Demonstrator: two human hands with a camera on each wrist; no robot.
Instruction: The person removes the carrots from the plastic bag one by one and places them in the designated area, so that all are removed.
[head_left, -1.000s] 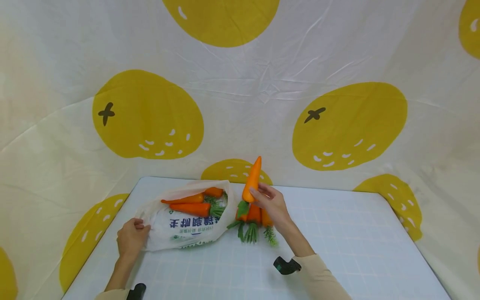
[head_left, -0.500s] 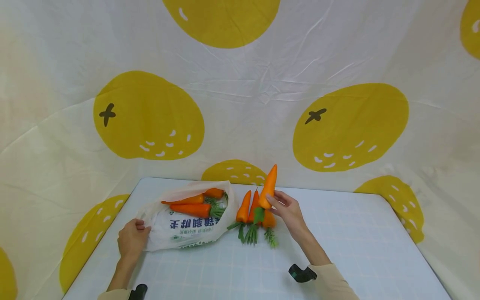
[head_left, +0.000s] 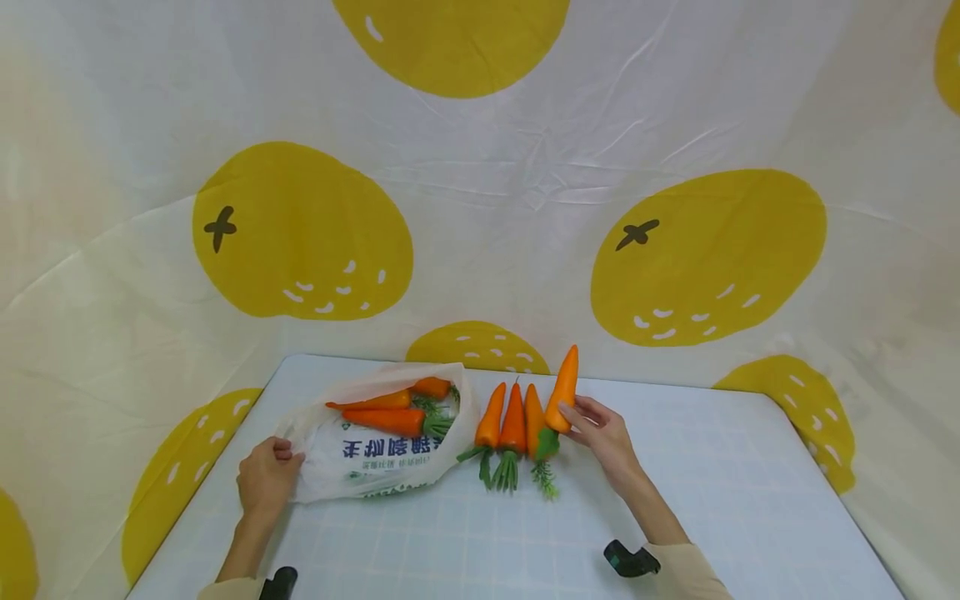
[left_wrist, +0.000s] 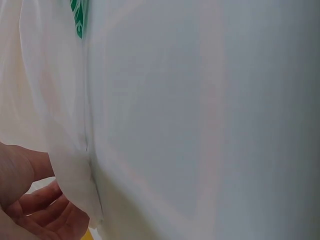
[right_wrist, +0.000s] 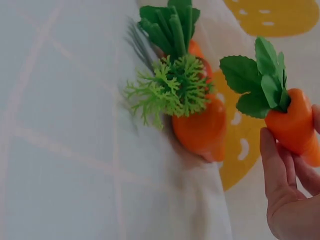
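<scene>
Between the thumb and fingers of my right hand [head_left: 609, 446] is an orange carrot [head_left: 565, 388] with green leaves, tip up, raised above the table. The right wrist view shows its leafy top [right_wrist: 295, 112] against the fingers. Just left of it, three carrots [head_left: 513, 423] lie side by side, tips away, greens toward me. My left hand [head_left: 264, 479] pinches the closed end of a white plastic bag [head_left: 318, 475] with printed lettering. At the bag's open mouth, several carrots [head_left: 384, 422] are visible; its deeper inside is hidden. Bag film [left_wrist: 70, 175] covers part of the left fingers.
A pale checked cloth covers the table [head_left: 720, 483]. Behind it hangs a white curtain [head_left: 495, 233] with large yellow fruit prints, meeting the table's back edge. Small dark devices [head_left: 630, 559] sit at both wrists.
My right hand has carried the carrot to the right and slightly down, from above the row to its right end, uncovering the carrots there. The left hand and bag stay nearly still.
</scene>
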